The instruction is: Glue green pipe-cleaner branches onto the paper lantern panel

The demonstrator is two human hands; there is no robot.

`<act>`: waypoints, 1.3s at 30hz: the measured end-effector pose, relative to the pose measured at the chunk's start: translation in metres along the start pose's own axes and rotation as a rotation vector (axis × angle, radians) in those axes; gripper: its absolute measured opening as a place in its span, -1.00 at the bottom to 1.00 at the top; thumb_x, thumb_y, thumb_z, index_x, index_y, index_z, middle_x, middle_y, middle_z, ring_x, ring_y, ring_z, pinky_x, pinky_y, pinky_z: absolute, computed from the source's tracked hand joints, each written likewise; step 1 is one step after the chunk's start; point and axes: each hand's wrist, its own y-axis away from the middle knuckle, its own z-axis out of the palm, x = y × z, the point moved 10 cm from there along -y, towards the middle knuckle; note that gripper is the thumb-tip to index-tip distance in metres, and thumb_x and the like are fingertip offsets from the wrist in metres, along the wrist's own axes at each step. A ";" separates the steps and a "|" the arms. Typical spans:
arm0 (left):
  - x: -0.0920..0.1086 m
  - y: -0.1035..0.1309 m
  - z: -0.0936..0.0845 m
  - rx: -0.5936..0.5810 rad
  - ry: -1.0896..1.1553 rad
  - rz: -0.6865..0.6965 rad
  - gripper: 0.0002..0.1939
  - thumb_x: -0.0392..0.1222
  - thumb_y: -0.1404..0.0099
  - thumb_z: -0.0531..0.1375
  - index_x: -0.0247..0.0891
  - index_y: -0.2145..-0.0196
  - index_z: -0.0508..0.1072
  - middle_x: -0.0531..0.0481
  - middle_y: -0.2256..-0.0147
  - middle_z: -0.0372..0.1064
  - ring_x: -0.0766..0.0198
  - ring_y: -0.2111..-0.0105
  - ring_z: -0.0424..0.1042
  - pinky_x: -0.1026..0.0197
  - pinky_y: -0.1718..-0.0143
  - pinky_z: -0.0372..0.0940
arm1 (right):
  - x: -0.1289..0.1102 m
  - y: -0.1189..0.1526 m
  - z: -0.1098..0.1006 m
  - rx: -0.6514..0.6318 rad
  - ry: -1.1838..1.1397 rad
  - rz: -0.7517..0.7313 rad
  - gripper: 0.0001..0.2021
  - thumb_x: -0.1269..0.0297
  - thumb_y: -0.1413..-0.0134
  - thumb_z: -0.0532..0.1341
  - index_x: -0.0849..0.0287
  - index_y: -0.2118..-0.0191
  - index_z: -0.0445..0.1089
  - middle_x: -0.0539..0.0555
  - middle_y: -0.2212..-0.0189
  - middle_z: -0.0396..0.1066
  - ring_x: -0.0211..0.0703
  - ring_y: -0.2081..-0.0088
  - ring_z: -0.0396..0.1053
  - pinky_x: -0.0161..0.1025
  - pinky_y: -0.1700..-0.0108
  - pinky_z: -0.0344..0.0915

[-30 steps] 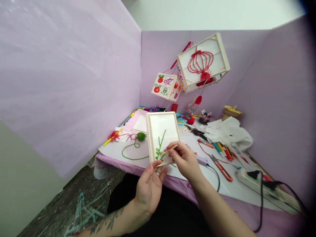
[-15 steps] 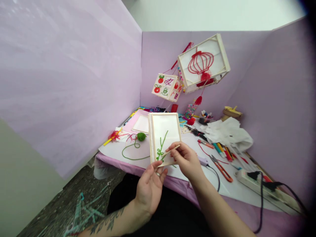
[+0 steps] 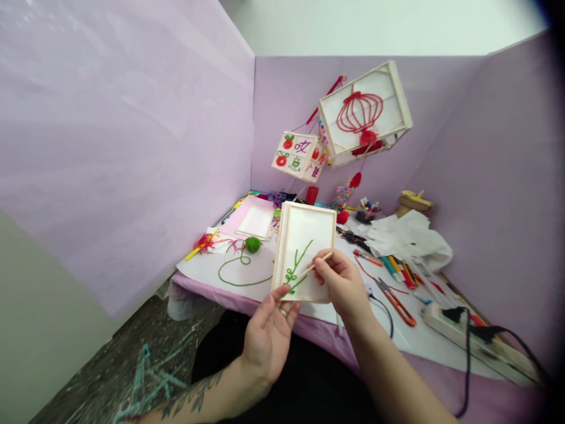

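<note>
My left hand (image 3: 271, 330) grips the lower left corner of a white wooden-framed lantern (image 3: 311, 227), thumb on its front and fingers beneath. Green yarn (image 3: 299, 262) forms a stem with small looped leaves on the lower part of its white panel. Between the thumb and fingers of my right hand (image 3: 342, 282) is a thin wooden stick (image 3: 315, 265), whose tip points down left at the yarn leaves. Whether the tip touches the panel I cannot tell. From a green yarn ball (image 3: 253, 244) on the table, a loose strand curves toward the lantern.
Scissors (image 3: 396, 301), a power strip (image 3: 477, 341) with black cables, and several markers (image 3: 392, 268) lie at the right. Crumpled white cloth (image 3: 406, 238) sits behind them. A framed white panel (image 3: 256, 222) rests at the left. Two decorated lanterns hang above, one with a red yarn design (image 3: 359, 112).
The lantern has shifted to the right and tilted slightly clockwise. My right hand with the stick has moved right and a little up. My left hand has stayed almost in place.
</note>
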 end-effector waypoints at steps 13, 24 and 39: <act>0.003 -0.001 -0.002 0.017 0.044 0.002 -0.80 -0.21 -0.22 0.22 -0.38 0.27 0.58 -0.17 0.16 0.48 0.17 0.13 0.42 0.14 0.03 0.31 | -0.067 0.050 0.019 -0.070 0.639 -0.743 -0.81 0.48 -0.15 0.12 0.10 0.19 0.40 0.12 0.32 0.36 -0.10 0.28 0.37 -0.17 0.24 0.36; 0.004 -0.002 -0.001 -0.010 0.052 0.003 -0.79 -0.21 -0.23 0.20 -0.39 0.28 0.59 -0.16 0.20 0.50 0.20 0.18 0.43 0.14 -0.01 0.29 | -0.052 0.051 0.054 -0.211 0.817 -0.787 -0.82 0.49 -0.14 0.13 0.16 0.21 0.43 0.12 0.36 0.37 -0.10 0.31 0.32 -0.14 0.26 0.30; 0.003 -0.002 -0.004 0.003 0.048 0.008 -0.80 -0.22 -0.25 0.18 -0.37 0.29 0.58 -0.14 0.18 0.48 0.20 0.17 0.42 0.13 -0.02 0.27 | -0.049 0.046 0.054 -0.186 0.784 -0.771 -0.81 0.48 -0.17 0.11 0.12 0.21 0.45 0.11 0.37 0.39 -0.08 0.31 0.33 -0.14 0.27 0.31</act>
